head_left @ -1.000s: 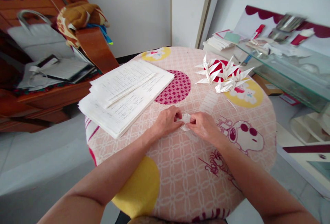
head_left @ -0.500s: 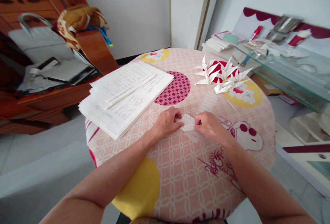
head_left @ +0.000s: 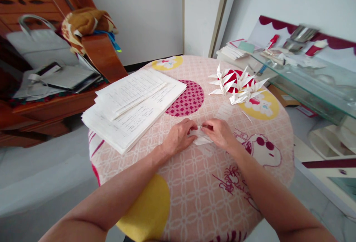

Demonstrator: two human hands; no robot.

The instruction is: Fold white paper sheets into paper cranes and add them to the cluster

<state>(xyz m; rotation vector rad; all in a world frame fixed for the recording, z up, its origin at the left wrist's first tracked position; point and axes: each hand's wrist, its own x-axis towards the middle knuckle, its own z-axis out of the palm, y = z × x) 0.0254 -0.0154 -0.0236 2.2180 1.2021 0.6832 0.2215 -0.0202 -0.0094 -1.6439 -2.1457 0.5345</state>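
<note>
one red-and-white cup [head_left: 314, 50] and a metal pot [head_left: 303, 33], contents hard to make out, stand on the glass shelf [head_left: 299, 79], while my left hand [head_left: 179, 136] and right hand [head_left: 221, 133] pinch a small folded paper [head_left: 202, 140] on the tablecloth [head_left: 190, 192], nearer me than the paper stack [head_left: 139, 114] and the white paper cranes [head_left: 223, 84].

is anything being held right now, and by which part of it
Yes, a small folded paper: the left grip is on its left side, the right grip on its far side; exact pinch points are hidden.
</note>
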